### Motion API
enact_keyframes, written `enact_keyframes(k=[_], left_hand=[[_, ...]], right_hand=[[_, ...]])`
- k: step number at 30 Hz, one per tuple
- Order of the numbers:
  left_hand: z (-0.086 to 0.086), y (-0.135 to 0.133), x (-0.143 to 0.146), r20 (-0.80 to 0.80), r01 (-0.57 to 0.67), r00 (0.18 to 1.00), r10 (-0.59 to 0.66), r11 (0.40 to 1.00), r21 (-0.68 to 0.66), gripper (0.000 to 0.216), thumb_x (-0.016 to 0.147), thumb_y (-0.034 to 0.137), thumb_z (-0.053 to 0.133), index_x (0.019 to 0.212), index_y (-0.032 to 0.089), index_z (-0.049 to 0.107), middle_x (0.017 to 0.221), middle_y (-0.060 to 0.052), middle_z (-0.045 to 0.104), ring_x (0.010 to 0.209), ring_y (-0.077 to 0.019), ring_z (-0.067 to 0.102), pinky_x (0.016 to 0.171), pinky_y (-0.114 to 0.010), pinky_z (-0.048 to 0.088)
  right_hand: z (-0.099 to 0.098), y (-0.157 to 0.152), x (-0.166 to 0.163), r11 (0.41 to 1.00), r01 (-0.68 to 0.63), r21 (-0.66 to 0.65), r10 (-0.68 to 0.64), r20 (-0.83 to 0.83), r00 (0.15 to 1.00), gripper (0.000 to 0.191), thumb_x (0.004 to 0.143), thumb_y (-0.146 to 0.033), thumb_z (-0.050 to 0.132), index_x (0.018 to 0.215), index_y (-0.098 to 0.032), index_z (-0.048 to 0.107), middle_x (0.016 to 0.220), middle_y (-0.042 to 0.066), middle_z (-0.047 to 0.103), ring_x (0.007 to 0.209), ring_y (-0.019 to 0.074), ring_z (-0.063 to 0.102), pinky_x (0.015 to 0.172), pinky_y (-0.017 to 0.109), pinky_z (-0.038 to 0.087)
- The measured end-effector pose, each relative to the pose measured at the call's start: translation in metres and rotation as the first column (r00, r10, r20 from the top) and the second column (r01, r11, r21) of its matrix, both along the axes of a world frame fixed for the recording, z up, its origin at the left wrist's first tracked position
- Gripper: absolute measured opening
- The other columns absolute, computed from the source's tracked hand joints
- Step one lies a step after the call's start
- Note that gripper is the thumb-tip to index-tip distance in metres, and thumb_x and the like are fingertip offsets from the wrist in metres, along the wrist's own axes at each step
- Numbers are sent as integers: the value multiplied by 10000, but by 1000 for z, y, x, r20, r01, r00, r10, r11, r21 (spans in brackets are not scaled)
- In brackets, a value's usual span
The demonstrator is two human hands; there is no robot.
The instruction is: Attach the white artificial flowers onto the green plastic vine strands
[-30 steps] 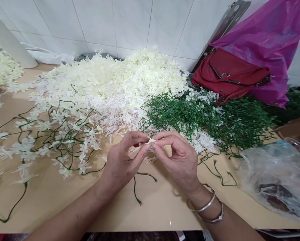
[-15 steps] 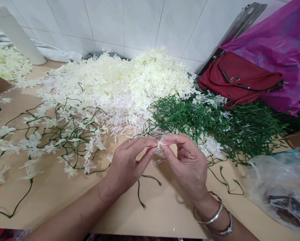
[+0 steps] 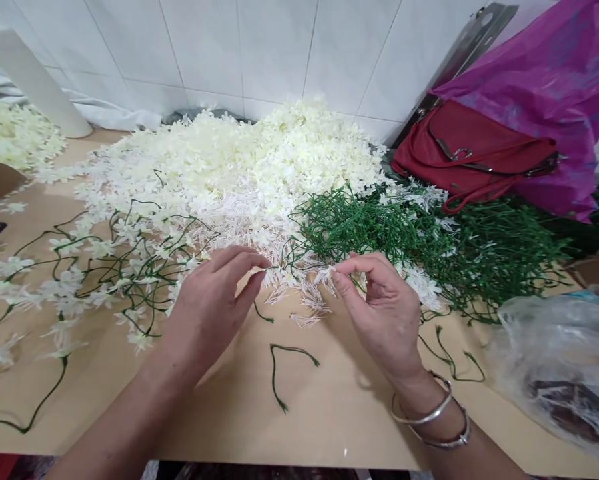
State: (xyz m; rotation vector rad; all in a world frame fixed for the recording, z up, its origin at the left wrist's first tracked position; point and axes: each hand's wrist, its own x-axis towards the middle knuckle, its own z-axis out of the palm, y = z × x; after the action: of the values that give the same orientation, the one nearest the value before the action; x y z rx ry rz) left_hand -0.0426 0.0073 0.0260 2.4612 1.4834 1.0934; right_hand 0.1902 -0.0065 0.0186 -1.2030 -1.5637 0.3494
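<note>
My left hand (image 3: pixel 209 303) pinches the tip of a thin green plastic stem (image 3: pixel 275 265) that runs back into the tangle of green stems (image 3: pixel 394 230). My right hand (image 3: pixel 384 310), with two metal bangles on its wrist, pinches a small white artificial flower (image 3: pixel 325 275) between thumb and forefinger. The two hands are a hand's width apart above the tan tabletop (image 3: pixel 299 413). A big heap of loose white flowers (image 3: pixel 239 160) lies just behind them. A loose green stem (image 3: pixel 287 363) lies on the table below the hands.
Finished green stems carrying white flowers (image 3: pixel 104 267) spread over the left of the table. A red handbag (image 3: pixel 469 153) and a purple plastic bag (image 3: pixel 539 80) lean on the tiled wall at the right. A clear plastic bag (image 3: pixel 559 367) lies at the right front.
My hands were pinched together on one small flower; now they have parted. The left hand moved left and took a green stem tip, while the right keeps the flower.
</note>
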Motion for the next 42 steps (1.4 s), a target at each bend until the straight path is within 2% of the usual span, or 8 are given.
enact_keyframes(k=[3,6,15,21,26,29,33,42], left_hand=[[-7,3,-4,-193,-63,979,70,997,45,113,1010,195,584,1001,206,695,1094,-87,740,964,-275,695,846,-415,547],[-15,4,-4,-280,-81,957,81,997,13,101,989,208,606,949,199,698,1128,-112,716,1020,-319,663,850,-455,527],[-25,7,2,-373,-120,921,109,993,-5,200,1006,173,564,845,193,681,1017,-90,731,952,-311,652,840,-475,471],[-24,5,1,-339,-143,931,138,990,10,151,985,200,618,846,209,676,1005,-84,741,940,-310,659,812,-468,434],[-24,8,-3,-360,-105,929,90,994,-24,209,1004,156,589,805,208,625,967,-70,741,892,-288,657,790,-446,409],[-20,9,-3,-319,-86,944,83,996,4,201,1058,199,528,872,213,604,952,-62,750,857,-267,659,783,-422,406],[-12,5,-1,-126,-78,988,87,994,74,158,1086,252,509,953,228,592,866,-11,751,750,-207,655,763,-371,425],[-13,-1,8,133,230,967,-217,969,-92,61,1046,205,598,1041,241,648,917,28,785,805,-143,739,779,-277,527]], right_hand=[[-2,1,1,1000,-2,-12,2,-12,1000,145,916,-104,671,883,-241,703,872,9,675,890,197,645,827,343,500],[-5,3,2,1000,-9,-24,9,-2,1000,154,913,-89,661,891,-235,703,871,2,668,845,182,633,793,326,488],[-9,0,-4,997,-49,-52,50,16,999,139,931,-110,676,897,-243,694,885,6,691,840,186,649,800,333,514],[-10,0,-5,996,-70,-55,73,47,996,160,934,-97,658,885,-246,692,866,2,693,833,185,658,784,332,522],[-12,3,-5,995,-85,-60,87,31,996,168,924,-86,658,877,-243,693,858,-6,694,830,177,667,777,321,524],[-12,2,-6,995,-84,-54,85,18,996,170,929,-81,659,884,-241,692,871,-4,691,839,169,666,789,315,523],[-12,1,-5,996,-66,-62,67,11,998,153,932,-91,664,908,-239,694,908,10,684,877,177,663,818,326,524],[-16,1,-4,993,-82,-89,81,-23,996,114,959,-135,663,973,-245,689,946,17,673,911,188,650,843,342,507]])
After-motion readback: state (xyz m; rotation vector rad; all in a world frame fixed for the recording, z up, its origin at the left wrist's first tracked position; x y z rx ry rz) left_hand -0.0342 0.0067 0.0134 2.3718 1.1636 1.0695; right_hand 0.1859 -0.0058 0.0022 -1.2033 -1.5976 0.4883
